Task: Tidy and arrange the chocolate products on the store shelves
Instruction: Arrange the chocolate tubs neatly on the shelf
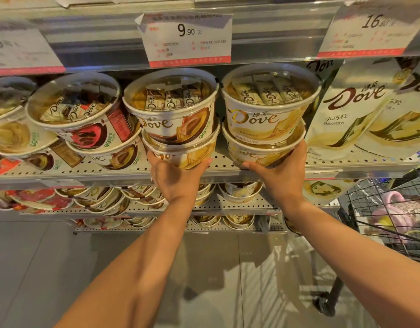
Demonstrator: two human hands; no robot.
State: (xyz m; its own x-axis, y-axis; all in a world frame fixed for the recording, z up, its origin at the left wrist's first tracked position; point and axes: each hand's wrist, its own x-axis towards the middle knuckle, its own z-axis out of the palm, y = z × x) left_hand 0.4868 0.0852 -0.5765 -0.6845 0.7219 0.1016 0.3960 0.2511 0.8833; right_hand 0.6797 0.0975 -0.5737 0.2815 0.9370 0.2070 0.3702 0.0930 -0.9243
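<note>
Two stacks of Dove chocolate tubs stand on the perforated shelf (pixel 223 165) in front of me. My left hand (pixel 174 174) grips the lower tub (pixel 187 153) of the middle stack from below; a brown-and-gold Dove tub (pixel 173 110) sits on top of it. My right hand (pixel 283 170) cups the lower tub (pixel 261 151) of the right stack, thumb on its left, fingers round its right side. A cream-and-gold Dove tub (pixel 268 105) rests on top. Both stacks stand upright, side by side.
Tilted red-and-brown Dove tubs (pixel 79 114) lean in a loose pile on the left. White Dove pouches (pixel 360 110) hang at the right. Price tags (pixel 185 39) line the shelf edge above. Lower shelves hold more tubs (pixel 239 191). A wire cart (pixel 391 216) stands at the right.
</note>
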